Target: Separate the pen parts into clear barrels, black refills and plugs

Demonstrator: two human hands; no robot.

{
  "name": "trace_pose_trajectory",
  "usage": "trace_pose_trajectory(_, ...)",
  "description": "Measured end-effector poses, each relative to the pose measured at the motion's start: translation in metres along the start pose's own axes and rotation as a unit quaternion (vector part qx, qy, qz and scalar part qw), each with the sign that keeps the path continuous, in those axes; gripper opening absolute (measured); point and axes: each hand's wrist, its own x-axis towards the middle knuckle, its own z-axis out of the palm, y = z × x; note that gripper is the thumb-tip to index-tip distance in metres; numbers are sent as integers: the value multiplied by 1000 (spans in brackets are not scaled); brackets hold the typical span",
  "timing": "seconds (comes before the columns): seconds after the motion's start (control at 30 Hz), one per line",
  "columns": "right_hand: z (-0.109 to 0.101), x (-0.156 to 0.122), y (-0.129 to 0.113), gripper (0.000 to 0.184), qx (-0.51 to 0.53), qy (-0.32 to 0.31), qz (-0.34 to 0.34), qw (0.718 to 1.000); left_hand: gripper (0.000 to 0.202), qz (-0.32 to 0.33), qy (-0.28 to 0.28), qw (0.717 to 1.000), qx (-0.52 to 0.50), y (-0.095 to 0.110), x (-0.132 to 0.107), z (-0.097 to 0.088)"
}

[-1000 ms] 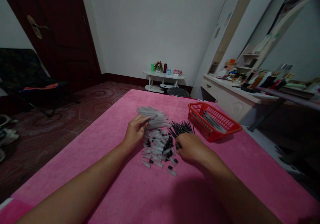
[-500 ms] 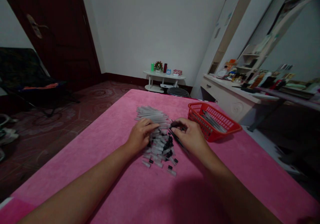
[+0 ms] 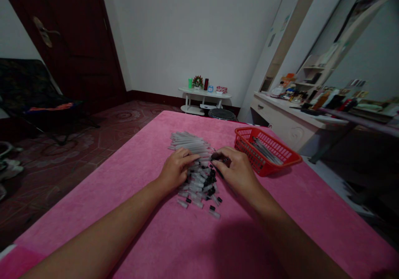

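My left hand [image 3: 176,167] is closed at the left of the pile, thumb and forefinger pinched on what looks like a grey pen barrel [image 3: 205,159]; its far end points toward the other hand. Opposite, my right hand [image 3: 237,167] is closed with its fingertips on a thin dark piece, mostly hidden by the fingers. Beyond both hands lie many grey, pen-like barrels [image 3: 188,142], side by side. Between and below the hands is a heap of clear caps [image 3: 195,185] mixed with small black plugs [image 3: 209,179]. A few caps and plugs lie loose nearer me.
A red plastic basket [image 3: 266,169] with slim grey pen-like sticks [image 3: 264,150] stands right of my right hand. Everything rests on a pink cloth-covered table [image 3: 149,237]. Beyond are a low white stand [image 3: 202,91], a dressing table [image 3: 289,115] and a folding chair [image 3: 34,88].
My right hand has shifted very slightly, and the dark slender piece beneath it shows less than before. My left hand keeps nearly the same place; the heap and basket look unchanged.
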Motion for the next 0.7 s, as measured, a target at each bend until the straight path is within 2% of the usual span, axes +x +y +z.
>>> trace_pose_trajectory(0.43, 0, -1, 2, 10, -40, 5, -14, 999, 39, 21, -5, 1000, -2, -1, 0, 1)
trace_pose_trajectory(0.7, 5, -2, 4, 9, -10, 11, 3, 1000, 40, 16, -6, 1000, -15, 1, -1, 1)
